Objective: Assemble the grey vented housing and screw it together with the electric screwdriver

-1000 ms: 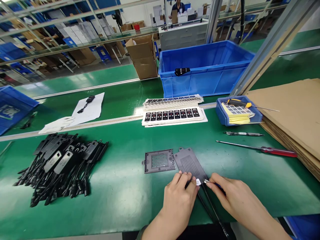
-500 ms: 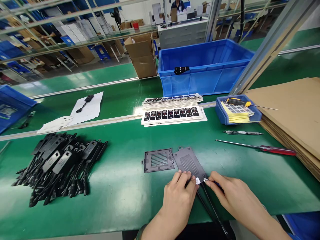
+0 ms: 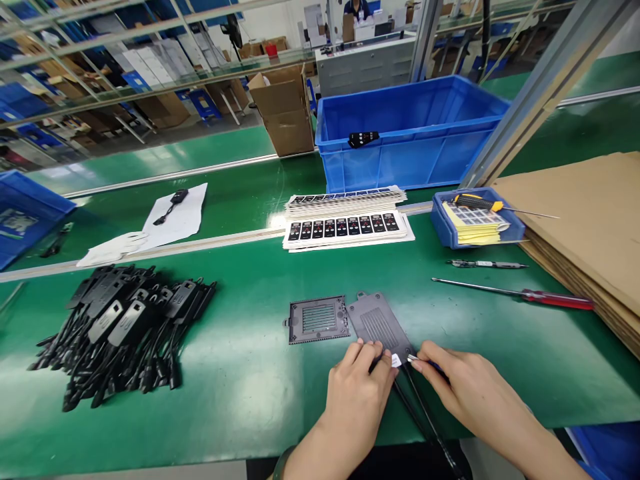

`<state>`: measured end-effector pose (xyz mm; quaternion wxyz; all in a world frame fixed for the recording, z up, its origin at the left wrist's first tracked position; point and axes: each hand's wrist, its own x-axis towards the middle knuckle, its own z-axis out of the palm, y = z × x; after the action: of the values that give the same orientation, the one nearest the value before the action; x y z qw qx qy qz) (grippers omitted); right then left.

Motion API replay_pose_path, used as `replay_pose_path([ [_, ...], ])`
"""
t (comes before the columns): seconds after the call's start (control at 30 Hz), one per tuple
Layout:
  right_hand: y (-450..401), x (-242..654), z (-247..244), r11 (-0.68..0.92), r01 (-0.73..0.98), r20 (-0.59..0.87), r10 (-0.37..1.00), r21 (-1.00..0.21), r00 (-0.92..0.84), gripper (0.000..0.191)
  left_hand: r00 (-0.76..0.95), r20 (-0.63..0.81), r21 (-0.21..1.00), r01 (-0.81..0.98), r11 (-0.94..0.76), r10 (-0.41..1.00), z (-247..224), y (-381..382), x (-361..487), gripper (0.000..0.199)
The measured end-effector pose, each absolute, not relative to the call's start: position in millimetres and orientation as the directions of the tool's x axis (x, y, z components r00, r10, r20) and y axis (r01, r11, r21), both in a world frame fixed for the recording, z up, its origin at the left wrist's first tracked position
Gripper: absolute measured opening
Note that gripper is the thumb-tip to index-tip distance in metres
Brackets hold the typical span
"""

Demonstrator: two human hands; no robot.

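A dark grey plastic case (image 3: 379,321) with a ribbed panel lies tilted on the green table, black cables running from its lower end toward the table's front edge. My left hand (image 3: 359,387) grips that lower end, fingers bent over it beside a small white label (image 3: 395,361). In my right hand (image 3: 455,380) a slim tool is pinched, mostly hidden by the fingers; its light metal tip (image 3: 411,359) touches the case's lower right corner. Left of the case, a second grey cover (image 3: 319,320) lies flat with its inner side up.
Black cabled adapters (image 3: 125,327) are heaped at left. Sticker sheets (image 3: 345,230) lie behind the cases, a large blue bin (image 3: 400,157) beyond them. At right are a small blue tray (image 3: 443,230), a pen (image 3: 487,265), a red-handled screwdriver (image 3: 557,299) and stacked cardboard (image 3: 585,200).
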<state>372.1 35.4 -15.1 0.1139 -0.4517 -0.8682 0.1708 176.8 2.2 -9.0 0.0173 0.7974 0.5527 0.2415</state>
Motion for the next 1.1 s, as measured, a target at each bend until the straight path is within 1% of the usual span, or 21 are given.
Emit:
replay_pose_path([
  [0.33,35.3,373.3,-15.7,0.542,0.739,0.062,0.821,-0.4,-0.568,0.025,0.281,0.346,0.302,0.87,-0.39,0.895,-9.8,2.1,176.4,0.013],
  [0.47,35.6,372.8,-15.4,0.531,0.748,0.052,0.827,-0.398,-0.56,0.025,0.279,0.342,0.3,0.872,-0.386,0.897,-9.2,1.8,176.7,0.014],
  [0.7,34.7,371.8,-16.8,0.482,0.76,0.029,0.851,-0.435,-0.524,0.027,0.287,0.33,0.297,0.873,-0.388,0.899,-7.9,2.4,176.1,0.015],
  [0.87,32.0,372.1,-20.9,0.454,0.767,-0.007,0.859,-0.453,-0.512,0.023,0.291,0.336,0.295,0.871,-0.394,0.896,-8.4,2.2,176.0,0.014],
  [1.1,31.8,370.9,-20.4,0.452,0.772,-0.009,0.861,-0.448,-0.509,0.024,0.291,0.339,0.301,0.868,-0.396,0.895,-9.8,2.7,176.2,0.015],
])
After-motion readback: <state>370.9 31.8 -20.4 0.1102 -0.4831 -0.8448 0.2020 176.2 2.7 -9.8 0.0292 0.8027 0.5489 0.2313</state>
